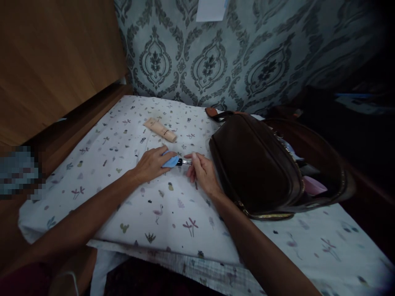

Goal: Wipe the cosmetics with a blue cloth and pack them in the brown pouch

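My left hand [151, 163] is closed on a small blue cloth [171, 161], pinched between thumb and fingers. From the cloth a slim black-and-silver stick [182, 162], like a makeup item, points right; its left end is hidden by the cloth and its exact kind is unclear. The thumb and forefinger of my right hand [202, 172] pinch its silver end, the other fingers curled below. Beyond my hands a beige squeeze tube [159, 130] lies on its side. Close to my right hand is a dark brown bag [247, 162].
A white sheet printed with flamingos and plants [135, 218] covers the surface. The bag's zip stands open, showing a pink item [314, 186] inside. A wooden cabinet [58, 53] rises at the left, a patterned wall [185, 53] at the back.
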A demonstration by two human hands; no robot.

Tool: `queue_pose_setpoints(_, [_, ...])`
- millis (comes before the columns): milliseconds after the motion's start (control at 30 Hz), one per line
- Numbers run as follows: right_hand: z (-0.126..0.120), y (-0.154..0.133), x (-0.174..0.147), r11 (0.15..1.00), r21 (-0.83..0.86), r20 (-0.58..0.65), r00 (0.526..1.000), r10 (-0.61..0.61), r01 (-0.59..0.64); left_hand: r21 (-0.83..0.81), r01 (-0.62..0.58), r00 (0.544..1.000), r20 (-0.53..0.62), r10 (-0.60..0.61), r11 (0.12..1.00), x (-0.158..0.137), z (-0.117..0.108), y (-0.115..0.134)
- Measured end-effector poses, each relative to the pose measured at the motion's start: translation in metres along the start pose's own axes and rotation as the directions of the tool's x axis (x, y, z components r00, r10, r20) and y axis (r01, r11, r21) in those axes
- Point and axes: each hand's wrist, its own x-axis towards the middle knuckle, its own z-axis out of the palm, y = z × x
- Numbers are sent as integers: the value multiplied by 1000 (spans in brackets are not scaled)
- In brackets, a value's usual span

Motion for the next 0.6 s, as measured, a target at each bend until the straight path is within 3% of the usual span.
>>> queue_pose_setpoints(367, [0,1,3,987,13,-50,986,-160,160,11,43,999,20,-43,999,0,-1,-3])
queue_pose_setpoints(600, [-2,3,1,999,-33,-14,1000,4,-5,62,-66,998,7,66,996,1,-2,3])
